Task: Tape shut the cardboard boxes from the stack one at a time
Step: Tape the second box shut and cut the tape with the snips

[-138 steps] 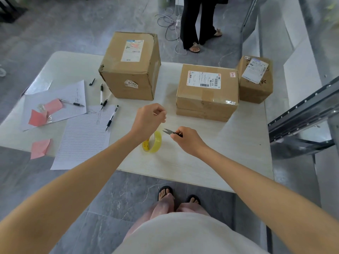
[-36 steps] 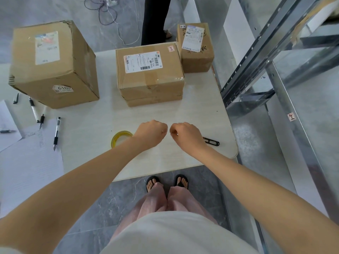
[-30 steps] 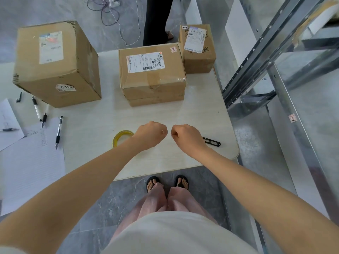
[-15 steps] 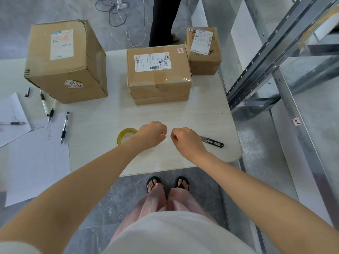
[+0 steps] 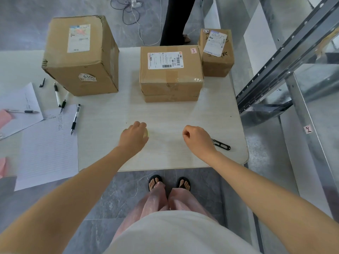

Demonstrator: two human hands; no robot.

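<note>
My left hand (image 5: 133,136) lies curled over the yellow tape roll (image 5: 146,132) on the white table (image 5: 165,114); only a sliver of the roll shows. My right hand (image 5: 196,138) is a fist to its right, its fingertips pinched together. A faint clear strip of tape (image 5: 165,136) seems to run between the two hands. Behind them sits a stack of two flat cardboard boxes (image 5: 170,70) with a shipping label. A large box (image 5: 80,55) stands at the back left and a small box (image 5: 216,54) at the back right.
Black thread snips (image 5: 221,144) lie by my right wrist near the table's right corner. Pens (image 5: 74,119) and lined paper (image 5: 47,143) cover the left side. A metal shelf frame (image 5: 286,57) rises to the right. A person (image 5: 174,21) stands beyond the table.
My hands were pinched close together in front of me; now they are apart. The left has gone onto the tape roll and the right has drawn away to the right.
</note>
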